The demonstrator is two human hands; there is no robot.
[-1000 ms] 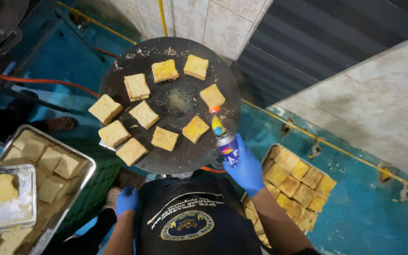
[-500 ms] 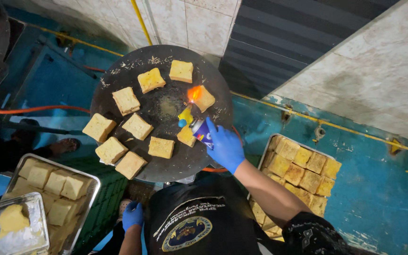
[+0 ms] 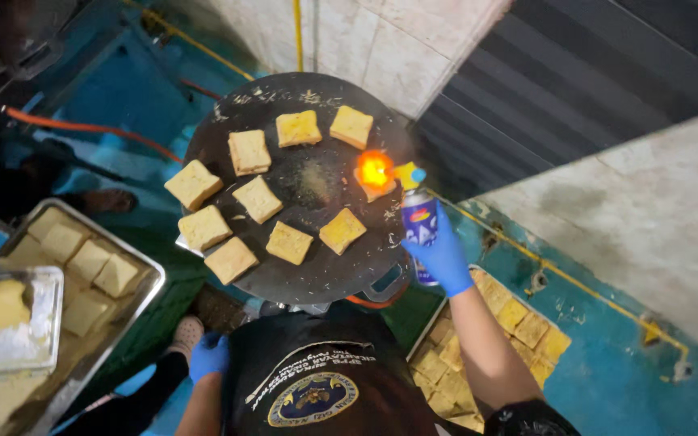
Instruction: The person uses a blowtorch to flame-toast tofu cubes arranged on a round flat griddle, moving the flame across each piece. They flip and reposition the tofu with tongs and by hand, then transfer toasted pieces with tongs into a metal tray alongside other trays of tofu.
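- The right hand (image 3: pixel 444 257), in a blue glove, is wrapped tight around a gas torch can (image 3: pixel 420 230) right of the frame's centre; the can is blue with a red and yellow label patch and a yellow nozzle on top
- An orange flame (image 3: pixel 375 169) from the nozzle plays on one bread square (image 3: pixel 373 184) at the right side of the round black griddle (image 3: pixel 309 282); the glare hides most of that square
- Nine more toasted squares lie on the griddle, spread across the top and left
- The left hand (image 3: pixel 208 356), also blue-gloved, hangs low at the bottom left of centre beside the dark apron; whether it grips anything cannot be told
- The apron (image 3: pixel 317 379) carries a round badge with pale lettering, partly cut off by the bottom edge
- A steel tray (image 3: pixel 143 303) of bread squares sits at the left, cut by the frame edge
- A second tray (image 3: pixel 498 323) of squares sits lower right, half hidden by the forearm
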